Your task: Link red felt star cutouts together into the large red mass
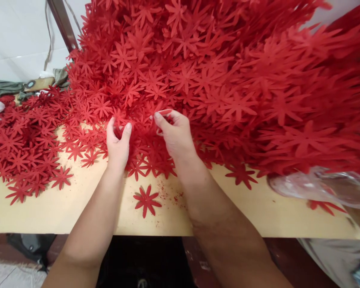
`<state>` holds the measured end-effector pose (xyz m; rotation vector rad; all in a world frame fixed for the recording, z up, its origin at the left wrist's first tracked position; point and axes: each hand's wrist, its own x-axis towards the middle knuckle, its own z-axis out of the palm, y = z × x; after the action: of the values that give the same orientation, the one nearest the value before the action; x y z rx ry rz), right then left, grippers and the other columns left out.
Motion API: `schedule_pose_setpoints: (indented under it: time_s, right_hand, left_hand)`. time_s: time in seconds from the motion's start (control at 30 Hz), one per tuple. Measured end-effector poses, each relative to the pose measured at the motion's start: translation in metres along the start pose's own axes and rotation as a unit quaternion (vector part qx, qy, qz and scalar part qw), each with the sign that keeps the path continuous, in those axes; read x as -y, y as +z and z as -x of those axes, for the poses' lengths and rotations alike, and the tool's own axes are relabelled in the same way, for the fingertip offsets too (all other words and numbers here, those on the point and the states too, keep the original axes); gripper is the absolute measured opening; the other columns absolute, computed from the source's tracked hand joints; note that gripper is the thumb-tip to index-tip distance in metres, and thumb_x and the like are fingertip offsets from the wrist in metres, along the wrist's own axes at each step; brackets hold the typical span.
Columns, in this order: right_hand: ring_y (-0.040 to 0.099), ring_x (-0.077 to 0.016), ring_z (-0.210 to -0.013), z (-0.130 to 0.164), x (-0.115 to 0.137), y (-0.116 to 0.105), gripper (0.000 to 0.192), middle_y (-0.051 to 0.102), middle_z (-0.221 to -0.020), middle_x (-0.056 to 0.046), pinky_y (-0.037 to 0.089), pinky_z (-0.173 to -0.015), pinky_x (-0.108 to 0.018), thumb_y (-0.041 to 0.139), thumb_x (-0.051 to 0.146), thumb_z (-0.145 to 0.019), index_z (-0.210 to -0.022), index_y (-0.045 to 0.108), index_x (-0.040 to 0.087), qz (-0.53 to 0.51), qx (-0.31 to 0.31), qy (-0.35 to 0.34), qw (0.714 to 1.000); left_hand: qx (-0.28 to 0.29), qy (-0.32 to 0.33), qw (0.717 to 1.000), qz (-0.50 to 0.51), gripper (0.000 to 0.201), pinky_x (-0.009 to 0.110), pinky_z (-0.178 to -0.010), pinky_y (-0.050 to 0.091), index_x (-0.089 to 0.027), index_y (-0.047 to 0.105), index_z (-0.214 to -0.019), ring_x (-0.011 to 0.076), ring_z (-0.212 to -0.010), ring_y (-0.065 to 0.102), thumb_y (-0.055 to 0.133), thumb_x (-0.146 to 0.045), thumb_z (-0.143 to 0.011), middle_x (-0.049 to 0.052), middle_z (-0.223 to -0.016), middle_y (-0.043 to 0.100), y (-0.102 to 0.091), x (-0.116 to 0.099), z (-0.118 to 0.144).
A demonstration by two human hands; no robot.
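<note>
Left hand: your left hand [117, 140] sits at the near edge of the pile [198, 72], thumb and fingers curled toward each other and pinching red flowers between them.
Right hand: your right hand [174, 134] is just beside the left, thumb and forefinger pressed together on a red flower at the fingertips; the other fingers are curled in.
Pile: red cut-out flowers, many-petalled, heaped high across the far and right part of the worktop [78, 212], thinning to a flat spread on the left.
Loose flower: one flower [147, 200] lies alone on bare worktop between your forearms, apart from the pile; red crumbs are scattered just to its right.
Second stray: another flower [241, 176] lies just off the pile's near edge, right of your right forearm.
Bag: clear plastic bag [321, 188] at the right, lying under the overhanging heap.
Worktop: pale tan board, its near edge running across the view.
</note>
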<state>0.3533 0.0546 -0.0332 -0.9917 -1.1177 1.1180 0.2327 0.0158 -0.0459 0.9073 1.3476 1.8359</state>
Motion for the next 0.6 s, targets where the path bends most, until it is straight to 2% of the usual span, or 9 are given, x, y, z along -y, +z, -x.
schedule_pose_setpoints:
  time_s: [0.1,0.2,0.27,0.37,0.5,0.6]
  right_hand:
    - [0.034,-0.006,-0.053,0.005,0.004,0.003,0.029,0.039,-0.054,0.006,0.034,-0.056,-0.023,0.061,0.036,-0.077,-0.059,0.048,0.018,0.054,0.052,-0.032,0.997]
    - [0.031,-0.0063,-0.053,0.009,0.004,0.006,0.035,0.033,-0.054,0.006,0.031,-0.056,-0.024,0.056,0.036,-0.081,-0.056,0.041,0.018,0.118,0.07,-0.077,0.988]
    - [0.031,-0.0067,-0.054,0.009,0.003,0.007,0.036,0.033,-0.055,0.006,0.029,-0.057,-0.025,0.053,0.031,-0.083,-0.055,0.036,0.018,0.163,0.075,-0.107,0.978]
    - [0.03,-0.0074,-0.055,0.01,0.001,0.009,0.036,0.03,-0.054,0.006,0.027,-0.058,-0.026,0.051,0.025,-0.083,-0.053,0.031,0.019,0.219,0.077,-0.144,0.962]
    - [0.03,-0.0079,-0.054,0.011,0.0,0.013,0.038,0.027,-0.054,0.006,0.027,-0.058,-0.027,0.049,0.026,-0.083,-0.052,0.027,0.02,0.235,0.074,-0.147,0.958]
    - [0.037,-0.0081,-0.058,0.011,-0.002,0.012,0.035,0.036,-0.057,0.004,0.034,-0.061,-0.026,0.051,0.035,-0.083,-0.055,0.035,0.02,0.181,0.106,-0.126,0.97]
  left_hand:
    - [-0.003,0.062,0.998,-0.031,0.054,0.026,-0.102,0.035,-0.029,0.056,-0.118,0.0136,-0.109,0.052,0.074,-0.037,-0.068,0.001,-0.123,0.057,-0.003,-0.003,0.001]
    - [0.029,0.102,0.992,-0.065,0.041,0.029,-0.107,0.032,-0.028,0.062,-0.111,0.015,-0.114,0.05,0.068,-0.04,-0.073,0.001,-0.119,0.06,-0.004,-0.006,0.002]
    - [0.073,0.087,0.992,-0.059,0.03,0.031,-0.103,0.036,-0.024,0.068,-0.097,0.0155,-0.108,0.054,0.065,-0.044,-0.075,0.002,-0.107,0.065,-0.003,-0.006,0.004]
    - [0.121,0.022,0.992,-0.016,0.027,0.029,-0.09,0.045,-0.02,0.068,-0.08,0.0132,-0.087,0.059,0.066,-0.045,-0.072,0.001,-0.087,0.065,0.001,-0.005,0.006]
    - [0.108,0.005,0.994,-0.019,0.018,0.023,-0.077,0.045,-0.018,0.063,-0.068,0.0086,-0.071,0.054,0.072,-0.034,-0.067,-0.002,-0.072,0.06,0.003,-0.003,0.006]
    - [0.085,0.003,0.996,-0.013,0.019,0.02,-0.07,0.043,-0.017,0.059,-0.064,0.0069,-0.065,0.05,0.071,-0.031,-0.067,-0.004,-0.065,0.056,0.003,-0.002,0.004]
